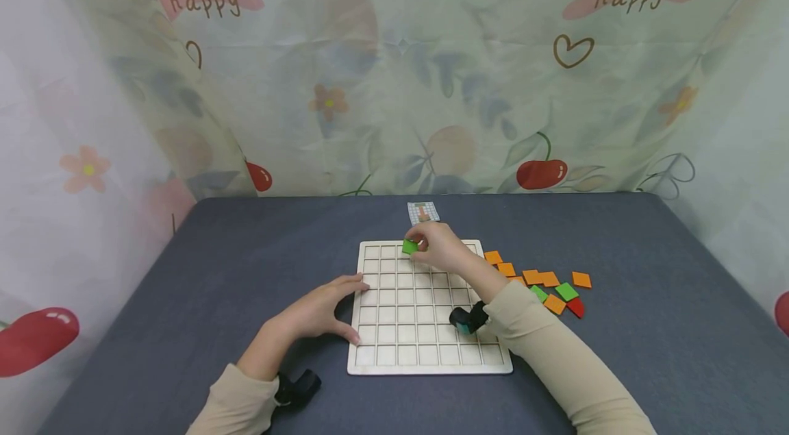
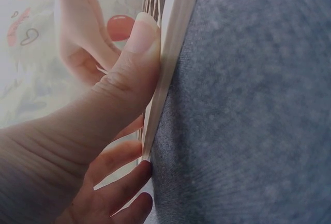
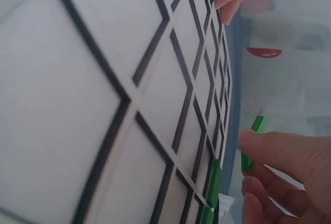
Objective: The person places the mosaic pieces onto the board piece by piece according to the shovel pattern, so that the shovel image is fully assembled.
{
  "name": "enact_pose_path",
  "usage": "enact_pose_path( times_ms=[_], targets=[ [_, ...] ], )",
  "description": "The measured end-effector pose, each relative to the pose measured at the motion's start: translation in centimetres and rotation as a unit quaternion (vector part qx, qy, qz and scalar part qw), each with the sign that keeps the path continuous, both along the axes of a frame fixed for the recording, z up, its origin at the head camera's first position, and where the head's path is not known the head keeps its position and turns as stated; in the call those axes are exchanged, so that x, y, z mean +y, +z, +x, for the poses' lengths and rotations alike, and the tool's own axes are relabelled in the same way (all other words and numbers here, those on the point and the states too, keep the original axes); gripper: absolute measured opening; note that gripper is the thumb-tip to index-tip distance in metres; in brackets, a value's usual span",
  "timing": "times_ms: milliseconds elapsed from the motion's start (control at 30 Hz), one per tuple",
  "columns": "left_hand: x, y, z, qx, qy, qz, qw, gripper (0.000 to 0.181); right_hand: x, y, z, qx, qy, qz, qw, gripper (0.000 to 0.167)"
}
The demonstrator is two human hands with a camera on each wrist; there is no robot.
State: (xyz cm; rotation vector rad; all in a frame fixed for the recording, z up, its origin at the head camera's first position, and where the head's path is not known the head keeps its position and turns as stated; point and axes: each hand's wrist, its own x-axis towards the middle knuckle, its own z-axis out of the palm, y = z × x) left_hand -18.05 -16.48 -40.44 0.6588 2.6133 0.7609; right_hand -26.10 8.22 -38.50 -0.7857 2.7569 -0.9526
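A white gridded board lies on the table. At its left edge my left hand rests with thumb and fingers spread, touching the rim; the left wrist view has the thumb against the board's edge. Over the far rows, my right hand pinches a green square tile between thumb and fingertips. In the right wrist view this held tile is tilted above the board. Two more green tiles sit in the grid there; in the head view the right hand mostly hides that spot.
Loose orange tiles, green tiles and a red piece lie right of the board, partly behind the right forearm. A small printed card lies beyond the far edge. A patterned curtain hangs behind the table.
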Motion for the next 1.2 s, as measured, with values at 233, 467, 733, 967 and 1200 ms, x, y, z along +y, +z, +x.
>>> enact_pose_path(
  times_ms=[233, 467, 733, 967, 1200],
  targets=[
    [0.1, 0.1, 0.1, -0.003, 0.002, 0.000, 1.0000, 0.086, -1.1, -0.5, -0.7, -0.001, -0.024, 0.034, 0.9991, 0.027],
    [0.0, 0.0, 0.1, -0.004, 0.002, -0.002, 1.0000, 0.086, -1.2, -1.0, -1.1, -0.014, -0.030, 0.044, 0.9985, 0.029],
    [0.0, -0.1, 0.0, -0.005, -0.001, 0.001, 1.0000, 0.086, -1.3, -1.2, -1.1, -0.013, -0.033, 0.046, 0.9983, 0.029],
    [0.0, -0.1, 0.0, -0.003, 0.001, 0.000, 1.0000, 0.086, -1.3, -1.4, -1.2, -0.008, -0.035, 0.046, 0.9983, 0.029],
    [0.1, -0.2, 0.0, -0.004, 0.001, 0.000, 1.0000, 0.086, -1.2, -1.3, -1.1, -0.013, -0.037, 0.041, 0.9984, 0.030]
  ],
)
